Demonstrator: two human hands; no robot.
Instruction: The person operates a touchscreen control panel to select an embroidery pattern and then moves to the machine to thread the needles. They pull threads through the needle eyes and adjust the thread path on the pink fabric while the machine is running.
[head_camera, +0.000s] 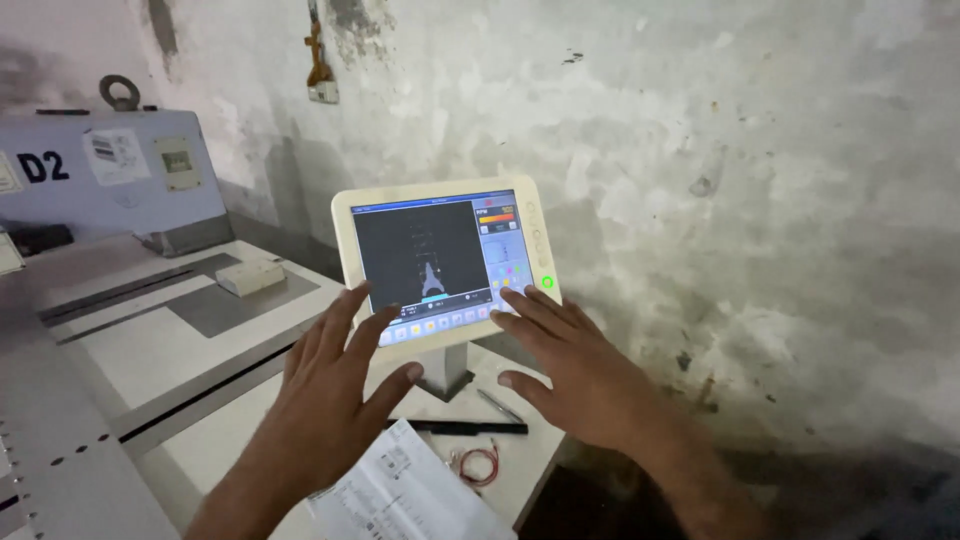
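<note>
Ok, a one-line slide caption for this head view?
Both hands, left hand and right hand, spread at a lit touchscreen panel on a stand.

Workshop: machine table (150, 350), touchscreen control panel (445, 262), stained wall (750, 180).

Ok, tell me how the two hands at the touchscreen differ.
The right hand has fingertips on the touchscreen's lower right corner; the left hand spreads over its lower left edge, contact unclear. The left reaches up from below, the right comes in slanting from the right. Both are bare, open, fingers spread.
</note>
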